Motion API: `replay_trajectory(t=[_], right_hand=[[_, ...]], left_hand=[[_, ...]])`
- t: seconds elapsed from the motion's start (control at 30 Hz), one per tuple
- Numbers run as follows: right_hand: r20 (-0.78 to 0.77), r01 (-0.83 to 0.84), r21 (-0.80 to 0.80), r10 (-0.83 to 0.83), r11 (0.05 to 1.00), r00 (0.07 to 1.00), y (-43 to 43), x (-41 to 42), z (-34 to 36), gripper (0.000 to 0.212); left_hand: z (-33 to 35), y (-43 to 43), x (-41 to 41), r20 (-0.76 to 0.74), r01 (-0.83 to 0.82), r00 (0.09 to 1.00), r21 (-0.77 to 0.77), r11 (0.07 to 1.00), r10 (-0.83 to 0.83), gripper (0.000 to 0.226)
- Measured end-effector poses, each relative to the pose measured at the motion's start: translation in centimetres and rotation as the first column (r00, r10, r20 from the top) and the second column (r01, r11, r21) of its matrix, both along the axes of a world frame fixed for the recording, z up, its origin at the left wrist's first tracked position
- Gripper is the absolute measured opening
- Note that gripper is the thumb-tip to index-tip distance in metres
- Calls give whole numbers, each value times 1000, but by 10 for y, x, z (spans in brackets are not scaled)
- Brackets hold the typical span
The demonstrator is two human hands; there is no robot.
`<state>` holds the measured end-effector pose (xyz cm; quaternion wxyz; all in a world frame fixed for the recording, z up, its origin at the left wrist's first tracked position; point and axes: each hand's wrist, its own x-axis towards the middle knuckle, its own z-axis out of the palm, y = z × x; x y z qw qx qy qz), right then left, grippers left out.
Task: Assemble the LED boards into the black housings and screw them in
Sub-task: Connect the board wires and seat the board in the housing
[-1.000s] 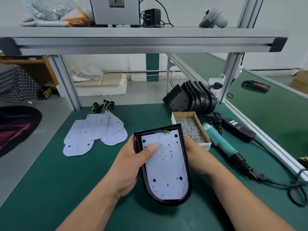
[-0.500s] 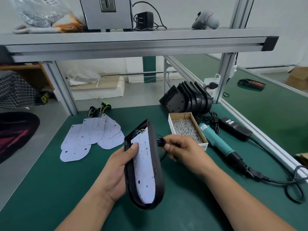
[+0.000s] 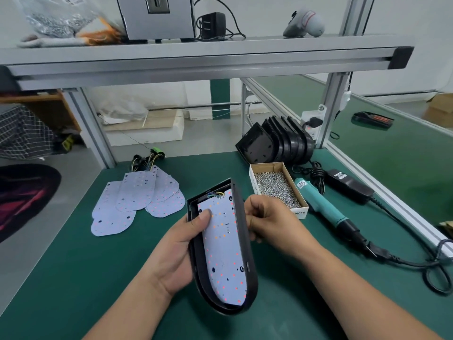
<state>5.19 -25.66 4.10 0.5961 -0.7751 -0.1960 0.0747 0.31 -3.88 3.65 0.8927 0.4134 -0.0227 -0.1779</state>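
A black housing [image 3: 248, 266] is held tilted above the green mat, its open face turned up and left. A white LED board [image 3: 224, 251] with red and orange dots lies inside it, coloured wires showing at its top end. My left hand [image 3: 179, 249] grips the housing's left rim, thumb pressed on the board. My right hand [image 3: 272, 220] is curled behind the housing's right side; what its fingers hold is hidden. Several loose LED boards [image 3: 139, 200] with wire bundles lie at the left. A row of empty black housings [image 3: 277, 142] stands at the back.
An open cardboard box of screws [image 3: 278, 186] sits just right of my hands. A teal electric screwdriver [image 3: 321, 204] lies beside it, its cable and power adapter [image 3: 348, 185] trailing right. An aluminium shelf [image 3: 196, 57] spans overhead, and a frame rail [image 3: 382, 200] bounds the right.
The housing has turned back from nearly edge-on, so the board faces me more. My right hand has moved in against the housing's back right side.
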Motion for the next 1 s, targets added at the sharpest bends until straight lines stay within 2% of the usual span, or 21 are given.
replay_trajectory(t=[0.1,0.23,0.3,0.4,0.5,0.6,0.73,0.9,1.0], right_hand=[[-21,-97,60,98,993,995,-3,0,-2,16],[-20,-56,-15,55,998,998,-4,3,-5,19],[-28,-40,-29,40,999,999,-2,4,-8,19],[-49,17,23,-16,1000,999,3,4,-9,11],[-85,89,69,-83,994,993,5,5,-10,13],[-107,26,86,-17,996,994,3,4,-12,12],[-159,-52,202,85,978,984,7,-2,-8,8],[-1,5,57,-5,998,1000,9,-10,6,19],[42,40,22,-41,999,998,11,-15,9,23]], left_hand=[[1,4,0,81,78,994,-63,995,-73,41],[0,4,0,79,16,997,-49,999,-13,33],[2,2,0,99,60,994,-64,996,-54,32],[2,0,0,47,35,998,-45,998,-33,39],[0,-2,0,11,-21,1000,11,1000,21,60],[3,-4,-2,-6,-62,998,73,995,63,75],[5,-5,-4,-8,-60,998,51,997,61,77],[6,-1,-6,26,10,1000,7,1000,-10,71],[13,1,-8,55,3,998,-4,1000,-2,79]])
